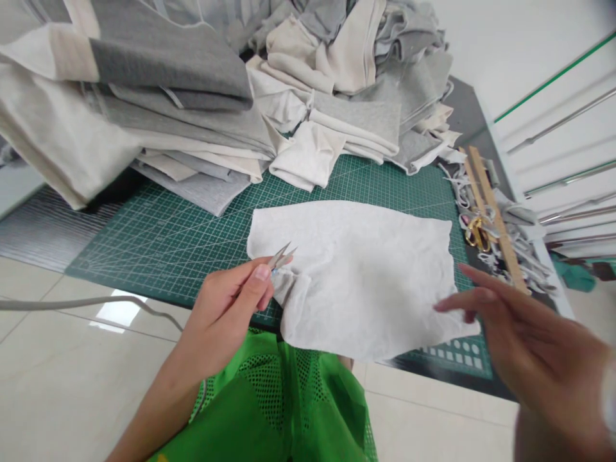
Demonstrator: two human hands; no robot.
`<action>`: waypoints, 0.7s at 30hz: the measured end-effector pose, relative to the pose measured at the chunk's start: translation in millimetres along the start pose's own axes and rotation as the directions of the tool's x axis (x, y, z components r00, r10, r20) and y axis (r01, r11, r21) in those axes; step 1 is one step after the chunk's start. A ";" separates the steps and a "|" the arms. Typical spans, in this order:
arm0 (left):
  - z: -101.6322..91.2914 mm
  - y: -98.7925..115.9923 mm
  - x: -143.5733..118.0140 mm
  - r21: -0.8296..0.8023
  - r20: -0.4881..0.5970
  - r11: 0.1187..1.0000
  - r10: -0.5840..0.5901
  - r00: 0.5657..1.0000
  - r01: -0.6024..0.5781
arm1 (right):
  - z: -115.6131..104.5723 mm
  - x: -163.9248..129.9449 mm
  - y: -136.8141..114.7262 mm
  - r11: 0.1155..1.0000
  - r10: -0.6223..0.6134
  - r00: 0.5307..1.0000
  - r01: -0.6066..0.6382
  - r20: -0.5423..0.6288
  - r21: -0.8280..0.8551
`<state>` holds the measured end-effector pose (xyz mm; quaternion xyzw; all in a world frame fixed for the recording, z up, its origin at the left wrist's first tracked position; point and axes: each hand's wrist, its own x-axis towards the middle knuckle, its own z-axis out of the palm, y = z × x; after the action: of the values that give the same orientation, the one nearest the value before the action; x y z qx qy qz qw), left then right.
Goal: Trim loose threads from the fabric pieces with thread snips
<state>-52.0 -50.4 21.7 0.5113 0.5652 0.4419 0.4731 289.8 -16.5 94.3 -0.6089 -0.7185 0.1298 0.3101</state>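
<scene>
Along the far left edge of the green gridded cutting mat (144, 237), folded grey and cream knit fabrics (192, 70) sit stacked, seemingly out of the hands' way. At the near edge, the left hand (235, 295) pinches small pointed silver snips (280, 258), tips outward, probably for control, by the left end of a white cloth piece (366, 276) spread mostly flat, perhaps to expose its edges; the right hand (524, 340), loosely extended and gripping nothing visible, is over its right end, contact unclear, near gold-handled scissors (476, 226).
</scene>
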 end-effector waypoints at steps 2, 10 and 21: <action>0.5 -2.3 -1.7 -0.027 -0.022 1.000 -0.001 1.000 0.001 | 34.5 -0.5 -35.5 0.976 -0.010 0.993 -0.016 0.120 0.216; 0.1 3.6 -9.3 0.204 -0.079 0.967 0.172 0.982 -0.153 | 125.2 4.5 -92.9 0.956 -0.069 0.950 -0.024 0.306 0.291; -15.3 3.4 -12.7 0.525 0.078 0.755 0.417 0.906 -0.393 | 134.5 -3.7 -96.7 0.800 -0.006 0.932 -0.213 0.363 0.560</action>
<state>-66.2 -63.0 28.6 0.7214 0.5508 0.3719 0.1945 132.1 -16.2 43.7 -0.4885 -0.6502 0.4688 0.3449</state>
